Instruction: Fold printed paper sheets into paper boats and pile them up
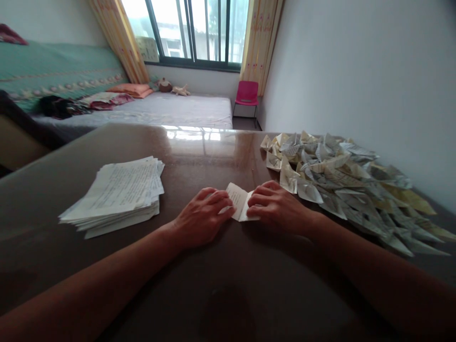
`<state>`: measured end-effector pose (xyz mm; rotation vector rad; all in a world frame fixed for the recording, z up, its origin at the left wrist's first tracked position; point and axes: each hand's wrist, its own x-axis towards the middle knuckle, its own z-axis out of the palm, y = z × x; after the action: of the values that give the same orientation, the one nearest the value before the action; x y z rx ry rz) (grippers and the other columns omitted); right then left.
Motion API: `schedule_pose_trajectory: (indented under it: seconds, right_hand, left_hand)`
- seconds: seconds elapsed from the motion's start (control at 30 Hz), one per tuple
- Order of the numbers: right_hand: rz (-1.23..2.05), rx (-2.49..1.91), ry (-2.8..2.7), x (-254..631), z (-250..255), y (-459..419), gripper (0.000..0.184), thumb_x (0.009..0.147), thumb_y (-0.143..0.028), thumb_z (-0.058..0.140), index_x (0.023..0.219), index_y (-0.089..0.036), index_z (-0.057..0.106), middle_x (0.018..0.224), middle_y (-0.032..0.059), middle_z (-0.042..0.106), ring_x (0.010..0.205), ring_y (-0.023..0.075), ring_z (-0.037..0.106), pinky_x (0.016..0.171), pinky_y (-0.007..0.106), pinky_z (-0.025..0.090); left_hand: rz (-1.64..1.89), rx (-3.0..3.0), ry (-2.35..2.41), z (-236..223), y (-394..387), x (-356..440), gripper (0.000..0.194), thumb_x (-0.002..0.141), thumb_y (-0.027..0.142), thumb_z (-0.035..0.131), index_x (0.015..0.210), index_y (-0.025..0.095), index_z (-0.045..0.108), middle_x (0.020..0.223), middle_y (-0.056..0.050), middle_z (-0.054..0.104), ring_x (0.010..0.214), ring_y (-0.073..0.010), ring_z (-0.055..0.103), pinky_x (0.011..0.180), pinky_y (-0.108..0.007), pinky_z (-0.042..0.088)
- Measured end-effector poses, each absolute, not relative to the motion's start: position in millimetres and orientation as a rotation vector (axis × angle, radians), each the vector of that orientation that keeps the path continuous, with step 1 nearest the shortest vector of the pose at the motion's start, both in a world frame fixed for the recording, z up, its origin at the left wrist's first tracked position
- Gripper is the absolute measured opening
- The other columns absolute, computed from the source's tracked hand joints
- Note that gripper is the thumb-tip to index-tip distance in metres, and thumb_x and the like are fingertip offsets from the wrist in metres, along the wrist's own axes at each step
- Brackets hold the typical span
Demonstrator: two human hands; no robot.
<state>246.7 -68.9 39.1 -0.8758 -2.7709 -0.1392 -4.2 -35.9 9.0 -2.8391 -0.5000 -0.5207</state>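
Observation:
A small folded sheet of printed paper (238,199) lies on the table in front of me, with a crease running down its middle. On its left side, my left hand (204,216) has its fingers curled over the paper's edge. From the other side, my right hand (276,206) grips the right part, covering much of it. Both hands rest low at the tabletop, and the thumbs are mostly hidden. To the left is a stack of printed sheets (121,185). A large heap of folded paper boats (342,175) spreads out on the right.
The glossy brown table (199,161) reflects the window (192,33). Beyond its far edge are a bed (199,107) with pillows and soft toys, and a pink chair (247,93). A white wall (356,71) runs along the right, close to the heap.

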Motion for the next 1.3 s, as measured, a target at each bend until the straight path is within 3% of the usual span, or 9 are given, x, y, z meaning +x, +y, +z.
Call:
schedule_pose_trajectory:
  seconds: [0.23,0.43,0.6,0.67,0.77,0.9,1.07,1.2,1.3]
  right_hand:
    - [0.077,-0.921,-2.884,253,40,-63,0.021,0.092,-0.031,0.050,0.102,-0.026,0.068,0.097,0.0048,0.068,0.092,0.0177,0.054,0.081,0.033,0.032]
    - [0.336,-0.884,-2.622,253,48,-69,0.024,0.095,-0.027,0.045,0.103,-0.021,0.067,0.099,0.0064,0.069,0.092,0.0166,0.058,0.082,0.031,0.038]
    - [0.780,-1.064,-2.095,251,50,-68,0.026,0.092,-0.035,0.053,0.110,-0.019,0.062,0.093,0.0038,0.068,0.076,0.0130,0.061,0.066,0.023,0.044]
    - [0.983,-1.104,-1.965,254,44,-61,0.030,0.089,-0.038,0.056,0.110,-0.016,0.060,0.089,0.0027,0.066,0.072,0.0121,0.059,0.061,0.021,0.044]
    - [1.185,-1.077,-1.967,257,34,-50,0.033,0.090,-0.039,0.055,0.108,-0.013,0.061,0.087,0.0026,0.064,0.073,0.0115,0.058,0.062,0.021,0.044]
    - [1.317,-0.982,-2.076,250,24,-45,0.036,0.091,-0.038,0.053,0.118,-0.015,0.059,0.092,0.0025,0.064,0.078,0.0112,0.058,0.065,0.021,0.045]
    - [1.039,-1.073,-2.114,242,14,-42,0.039,0.087,-0.036,0.059,0.122,-0.017,0.056,0.090,0.0025,0.066,0.076,0.0123,0.060,0.066,0.024,0.047]
    - [0.428,-1.131,-2.005,243,25,-51,0.036,0.087,-0.039,0.060,0.117,-0.019,0.056,0.105,0.0074,0.065,0.093,0.0173,0.059,0.080,0.032,0.046]
    - [0.244,-0.977,-2.313,239,34,-65,0.051,0.078,-0.053,0.066,0.114,-0.018,0.056,0.108,0.0088,0.064,0.099,0.0211,0.056,0.086,0.036,0.042]
  left_hand:
    - [-0.406,-2.934,-0.346,8,-39,0,0.023,0.093,0.022,0.049,0.112,0.024,0.061,0.104,-0.004,0.066,0.098,-0.0182,0.057,0.076,-0.030,0.043]
    - [-0.716,-2.944,-0.509,8,-43,0,0.023,0.093,0.029,0.050,0.112,0.021,0.059,0.101,-0.004,0.068,0.094,-0.0177,0.059,0.077,-0.029,0.046]
    - [-0.931,-3.253,-0.379,14,-54,5,0.021,0.095,0.024,0.043,0.083,0.016,0.058,0.067,0.000,0.061,0.059,-0.0094,0.054,0.057,-0.021,0.043]
    - [-1.026,-3.256,-0.418,14,-55,6,0.021,0.095,0.020,0.041,0.082,0.017,0.057,0.061,0.002,0.056,0.053,-0.0080,0.050,0.053,-0.020,0.042]
    - [-1.135,-3.041,-0.602,11,-52,6,0.013,0.091,0.021,0.049,0.101,0.017,0.056,0.079,-0.002,0.064,0.069,-0.0108,0.059,0.064,-0.021,0.049]
    - [-0.986,-2.777,-0.360,10,-48,3,0.029,0.088,0.021,0.058,0.116,0.025,0.055,0.107,-0.004,0.066,0.107,-0.0190,0.059,0.087,-0.031,0.049]
    - [-0.831,-2.737,-0.053,15,-48,1,0.020,0.090,0.018,0.055,0.108,0.027,0.061,0.106,0.002,0.070,0.107,-0.0152,0.060,0.091,-0.030,0.046]
    - [-0.798,-2.634,-0.326,12,-44,0,0.015,0.090,0.016,0.054,0.100,0.020,0.064,0.096,-0.003,0.070,0.097,-0.0192,0.063,0.083,-0.033,0.047]
    - [-0.717,-2.604,-0.539,9,-41,0,0.012,0.090,0.018,0.053,0.094,0.018,0.065,0.089,-0.004,0.068,0.090,-0.0201,0.062,0.074,-0.032,0.047]
